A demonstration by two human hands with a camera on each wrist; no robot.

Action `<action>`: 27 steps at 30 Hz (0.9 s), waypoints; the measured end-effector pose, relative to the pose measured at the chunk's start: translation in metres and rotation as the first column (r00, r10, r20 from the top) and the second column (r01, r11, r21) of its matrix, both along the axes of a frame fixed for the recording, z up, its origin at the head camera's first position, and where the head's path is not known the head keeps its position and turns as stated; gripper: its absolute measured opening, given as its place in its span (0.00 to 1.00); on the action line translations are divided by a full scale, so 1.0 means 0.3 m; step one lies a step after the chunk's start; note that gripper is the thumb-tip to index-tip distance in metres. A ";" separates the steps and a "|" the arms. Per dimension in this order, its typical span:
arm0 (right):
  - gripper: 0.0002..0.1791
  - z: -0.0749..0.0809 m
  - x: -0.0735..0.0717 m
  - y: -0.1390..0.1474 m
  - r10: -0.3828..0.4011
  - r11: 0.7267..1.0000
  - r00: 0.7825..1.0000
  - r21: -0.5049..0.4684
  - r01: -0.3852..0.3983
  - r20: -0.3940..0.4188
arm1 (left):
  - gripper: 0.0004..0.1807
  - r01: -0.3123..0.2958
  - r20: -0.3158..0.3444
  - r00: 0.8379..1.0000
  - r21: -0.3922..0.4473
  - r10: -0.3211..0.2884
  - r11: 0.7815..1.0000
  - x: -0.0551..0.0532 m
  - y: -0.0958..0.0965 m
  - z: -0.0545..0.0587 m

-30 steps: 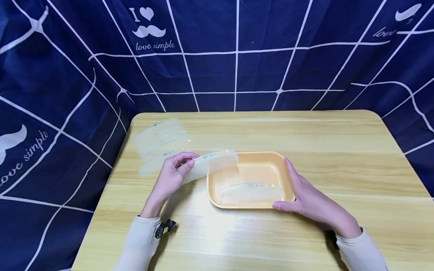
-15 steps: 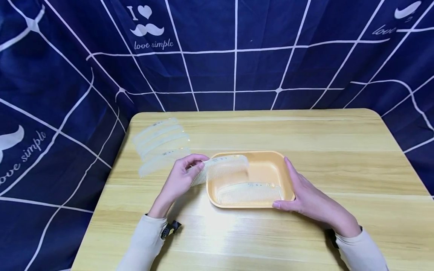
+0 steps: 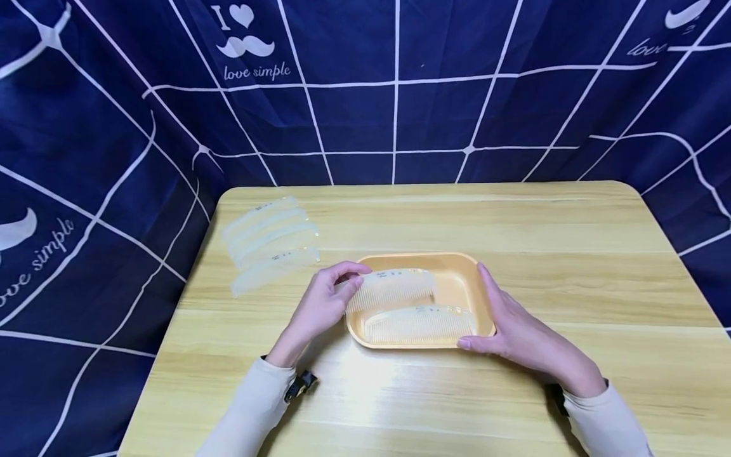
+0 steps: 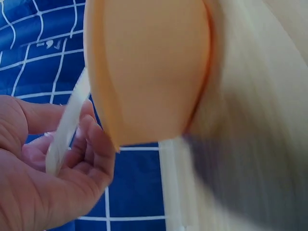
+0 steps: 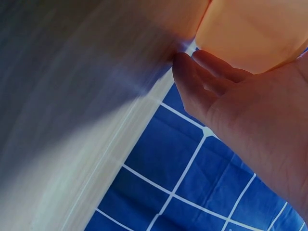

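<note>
My left hand point(image 3: 330, 297) pinches one end of a translucent, pale comb point(image 3: 394, 287), teeth downward, over the left part of an orange plastic box point(image 3: 457, 259). In the left wrist view the comb point(image 4: 72, 118) shows edge-on between thumb and fingers, beside the box's outer wall point(image 4: 149, 72). A second comb point(image 3: 419, 327) lies inside the box along its near side. My right hand point(image 3: 514, 330) grips the box's right end, thumb at the near rim and fingers along the side; the right wrist view shows its fingers point(image 5: 199, 79) against the wall.
Several more translucent combs point(image 3: 271, 238) lie spread at the table's back left. The wood-grained table point(image 3: 548, 241) has a blue cloth point(image 3: 360, 120) with white lines hanging behind it and at both sides.
My left hand has moved right, carrying its comb from beside the box to over its left part. The right hand keeps its hold, and the box has stayed nearly still.
</note>
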State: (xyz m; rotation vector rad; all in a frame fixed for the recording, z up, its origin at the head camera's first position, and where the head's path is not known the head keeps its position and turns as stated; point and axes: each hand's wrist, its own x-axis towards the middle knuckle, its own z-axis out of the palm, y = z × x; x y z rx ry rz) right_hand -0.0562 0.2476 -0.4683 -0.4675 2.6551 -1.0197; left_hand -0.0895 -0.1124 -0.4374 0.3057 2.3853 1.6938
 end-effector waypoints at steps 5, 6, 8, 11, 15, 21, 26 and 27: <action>0.76 0.003 -0.002 0.000 -0.004 1.000 1.000 -0.004 0.004 0.001 | 0.12 -0.002 -0.017 1.000 -0.017 0.001 1.000 0.004 0.021 0.010; 0.76 0.003 -0.002 0.000 -0.004 1.000 1.000 -0.006 0.004 0.002 | 0.12 0.000 -0.020 1.000 -0.017 0.000 1.000 0.004 0.024 0.010; 0.76 0.002 -0.003 0.001 0.006 1.000 1.000 -0.007 -0.005 0.001 | 0.12 0.003 -0.024 1.000 -0.017 -0.003 1.000 0.003 0.030 0.009; 0.75 0.001 -0.004 0.001 0.010 1.000 1.000 -0.009 -0.010 0.004 | 0.11 0.013 -0.025 1.000 -0.017 -0.014 1.000 0.003 0.040 0.011; 0.75 0.000 -0.004 0.002 0.006 1.000 1.000 -0.013 -0.006 0.001 | 0.11 0.039 -0.044 0.998 -0.031 -0.040 0.999 0.001 0.059 0.013; 0.75 0.000 -0.003 0.002 0.005 1.000 1.000 -0.021 -0.005 0.006 | 0.11 0.076 -0.075 0.994 -0.042 -0.079 0.996 0.000 0.092 0.007; 0.76 -0.001 -0.003 0.002 0.005 1.000 1.000 -0.023 -0.005 0.006 | 0.11 0.103 -0.075 0.991 -0.058 -0.107 0.993 0.004 0.119 0.001; 0.76 -0.001 -0.002 0.003 0.004 1.000 1.000 -0.023 -0.004 0.006 | 0.11 0.108 -0.075 0.991 -0.064 -0.113 0.992 0.004 0.125 -0.001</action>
